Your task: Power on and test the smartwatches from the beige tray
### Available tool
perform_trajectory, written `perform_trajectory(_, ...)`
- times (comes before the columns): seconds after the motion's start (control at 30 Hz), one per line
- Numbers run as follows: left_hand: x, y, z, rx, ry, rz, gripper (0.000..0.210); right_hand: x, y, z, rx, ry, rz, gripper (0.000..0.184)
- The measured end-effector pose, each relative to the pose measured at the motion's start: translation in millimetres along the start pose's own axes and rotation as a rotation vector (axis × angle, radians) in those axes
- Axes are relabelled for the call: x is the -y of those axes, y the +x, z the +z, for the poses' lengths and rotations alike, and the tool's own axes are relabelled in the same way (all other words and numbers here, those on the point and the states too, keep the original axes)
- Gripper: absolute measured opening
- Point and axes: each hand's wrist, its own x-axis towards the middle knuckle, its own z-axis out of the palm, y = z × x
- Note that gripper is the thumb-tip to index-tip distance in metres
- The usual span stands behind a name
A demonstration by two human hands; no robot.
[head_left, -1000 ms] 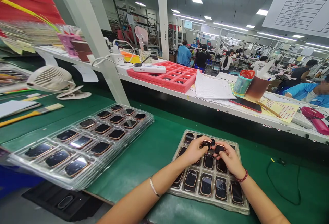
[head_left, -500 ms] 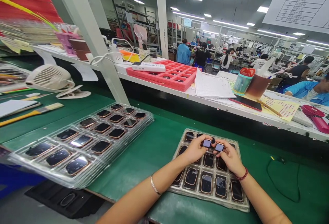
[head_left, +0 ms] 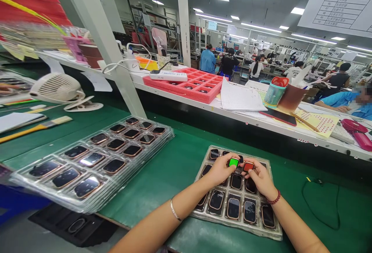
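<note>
My left hand is closed around a smartwatch whose screen glows green, the thumb at its lower edge. In my right hand a second smartwatch shows a red-orange screen, pinched between thumb and fingers. Both watches are held side by side above the far part of a clear plastic tray. Dark-screened watches with gold-coloured rims, such as one in the front row, lie in its compartments. My hands hide some of the compartments behind them.
A stack of clear trays with dark watches stands on the left of the green bench. A white fan and a brush lie farther left. The raised shelf bears a red foam tray. A black cable lies at right.
The left watch's screen has turned from pale white to green, and the right one's from pale white to red-orange. Both hands stay almost where they were.
</note>
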Motion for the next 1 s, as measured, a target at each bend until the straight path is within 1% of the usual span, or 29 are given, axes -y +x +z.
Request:
perform_trajectory(0.23,0.8,-0.4,0.7,0.001,-0.003,-0.004,0.033,0.2,-0.8,0.3,0.002,0.001,-0.004,0.031)
perform_trajectory(0.37,1.6,0.0,1.3,0.006,-0.050,0.012,0.040,1.9,-1.2,0.4,0.001,-0.002,-0.003,0.035)
perform_trajectory(0.43,1.5,0.1,1.3,0.010,-0.058,0.007,0.039,2.4,-1.0,0.4,-0.002,-0.008,0.001,0.035)
perform_trajectory(0.53,-0.2,-0.2,1.1,0.009,-0.054,-0.013,0.036,2.5,-0.8,0.4,-0.005,-0.021,0.006,0.031)
perform_trajectory(0.7,-5.2,-0.8,0.5,0.001,-0.019,-0.013,0.042,2.9,-1.4,0.8,0.003,-0.011,-0.007,0.033)
perform_trajectory(0.87,-5.2,-0.3,-0.5,-0.017,0.007,-0.013,0.033,3.1,-1.1,1.2,-0.010,-0.005,-0.004,0.030)
perform_trajectory(1.0,-1.8,-0.3,-0.1,-0.009,0.008,-0.008,0.035,3.2,-1.0,1.5,-0.006,0.005,-0.001,0.032)
